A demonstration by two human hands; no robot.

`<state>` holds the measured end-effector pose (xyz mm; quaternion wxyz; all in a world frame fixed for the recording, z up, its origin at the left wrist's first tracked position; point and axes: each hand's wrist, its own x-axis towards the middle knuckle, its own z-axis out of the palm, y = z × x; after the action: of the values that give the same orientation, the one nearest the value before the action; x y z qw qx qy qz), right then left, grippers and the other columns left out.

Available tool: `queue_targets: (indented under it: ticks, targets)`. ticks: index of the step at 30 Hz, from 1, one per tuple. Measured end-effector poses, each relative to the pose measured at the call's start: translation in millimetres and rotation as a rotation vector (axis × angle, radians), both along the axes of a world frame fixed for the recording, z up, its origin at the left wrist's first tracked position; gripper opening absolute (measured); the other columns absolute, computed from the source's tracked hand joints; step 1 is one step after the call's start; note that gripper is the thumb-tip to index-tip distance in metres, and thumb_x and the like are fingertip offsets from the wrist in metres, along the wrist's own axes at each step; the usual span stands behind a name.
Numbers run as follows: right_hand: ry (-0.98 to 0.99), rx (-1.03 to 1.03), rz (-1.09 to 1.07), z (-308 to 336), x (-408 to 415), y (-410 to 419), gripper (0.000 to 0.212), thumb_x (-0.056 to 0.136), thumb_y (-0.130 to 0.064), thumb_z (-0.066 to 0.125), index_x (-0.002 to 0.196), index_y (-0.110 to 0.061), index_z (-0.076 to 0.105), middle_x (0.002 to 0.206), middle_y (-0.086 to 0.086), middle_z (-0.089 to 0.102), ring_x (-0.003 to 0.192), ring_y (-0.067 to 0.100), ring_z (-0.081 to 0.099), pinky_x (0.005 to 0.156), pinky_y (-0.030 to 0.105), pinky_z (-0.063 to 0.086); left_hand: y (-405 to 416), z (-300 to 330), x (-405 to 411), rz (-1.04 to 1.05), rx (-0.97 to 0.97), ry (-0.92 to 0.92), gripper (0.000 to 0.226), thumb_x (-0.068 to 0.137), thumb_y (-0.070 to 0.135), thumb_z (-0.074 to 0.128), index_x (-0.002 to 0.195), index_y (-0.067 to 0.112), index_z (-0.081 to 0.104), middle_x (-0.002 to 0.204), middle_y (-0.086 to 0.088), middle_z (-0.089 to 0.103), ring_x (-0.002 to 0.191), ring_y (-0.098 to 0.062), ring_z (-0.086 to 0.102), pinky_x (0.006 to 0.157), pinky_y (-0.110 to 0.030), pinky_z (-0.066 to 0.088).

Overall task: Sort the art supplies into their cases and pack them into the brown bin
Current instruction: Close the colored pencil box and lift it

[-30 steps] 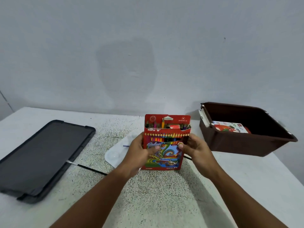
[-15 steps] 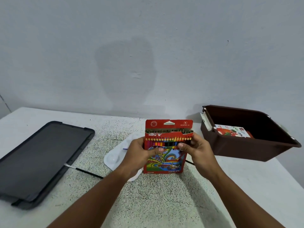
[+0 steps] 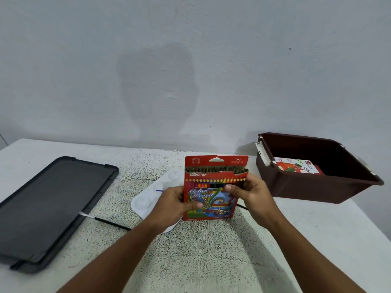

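A red colour pencil box stands upright above the table's middle, its top flap raised and the pencil ends showing in a row. My left hand grips its left edge with the thumb across the front. My right hand grips its right edge, thumb on the front near the window. The brown bin sits at the right, apart from the box, with a white and red oil pastel box lying inside.
A white paint palette lies on the speckled table behind the box, partly hidden by my left hand. A thin black paintbrush lies left of it. A large open dark grey case fills the table's left side.
The pencils that stuck up unevenly from the box now sit level in it. My right thumb shifted slightly on the front. The box stayed in the same place.
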<state>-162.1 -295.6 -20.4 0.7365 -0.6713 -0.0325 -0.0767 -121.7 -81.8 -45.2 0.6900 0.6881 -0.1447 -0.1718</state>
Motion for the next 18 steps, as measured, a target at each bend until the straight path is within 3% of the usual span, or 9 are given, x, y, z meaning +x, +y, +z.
queue_targets:
  ticks: [4,9,11,15,18]
  targets:
    - [0.036,-0.075,0.021,2.8,-1.2,0.0,0.041,0.069,-0.007,0.076,0.108,-0.004,0.062,0.104,0.012,0.072,0.101,0.029,0.067,0.08,0.04,0.056,-0.8,-0.7,-1.3,0.025,0.019,-0.012,0.023,0.077,0.0,0.073,0.099,0.006,0.069,0.089,0.001,0.075,0.082,-0.014,0.072,0.063,-0.018,0.054]
    - [0.009,-0.064,0.015,19.6,-2.6,2.9,0.042,0.075,0.006,0.071,0.11,-0.011,0.057,0.101,0.006,0.073,0.097,0.023,0.069,0.074,0.031,0.057,-5.4,3.1,0.9,0.036,0.008,-0.019,0.025,0.076,0.0,0.073,0.1,0.004,0.069,0.088,0.002,0.075,0.08,-0.012,0.072,0.061,-0.016,0.053]
    - [0.008,-0.04,0.026,23.1,-2.4,4.6,0.044,0.075,-0.001,0.072,0.114,-0.012,0.054,0.104,0.007,0.072,0.098,0.024,0.069,0.075,0.032,0.056,-7.1,2.3,2.0,0.034,0.022,-0.017,0.025,0.076,0.0,0.073,0.101,0.004,0.069,0.089,0.001,0.075,0.081,-0.013,0.072,0.065,-0.02,0.055]
    - [0.032,0.04,-0.041,23.4,-0.7,10.4,0.038,0.081,-0.024,0.067,0.117,-0.015,0.057,0.107,0.007,0.07,0.102,0.025,0.068,0.081,0.035,0.054,-8.5,-5.3,5.3,0.054,0.03,0.021,0.027,0.075,0.005,0.075,0.101,0.008,0.069,0.096,-0.004,0.075,0.09,-0.02,0.071,0.087,-0.043,0.055]
    - [0.086,0.021,-0.148,29.0,5.8,17.8,0.038,0.081,-0.039,0.066,0.112,-0.017,0.062,0.101,0.002,0.073,0.096,0.021,0.07,0.081,0.036,0.054,-8.9,-5.4,6.8,0.039,0.042,0.02,0.027,0.075,0.007,0.076,0.1,0.01,0.069,0.096,-0.002,0.075,0.091,-0.02,0.071,0.088,-0.044,0.054]
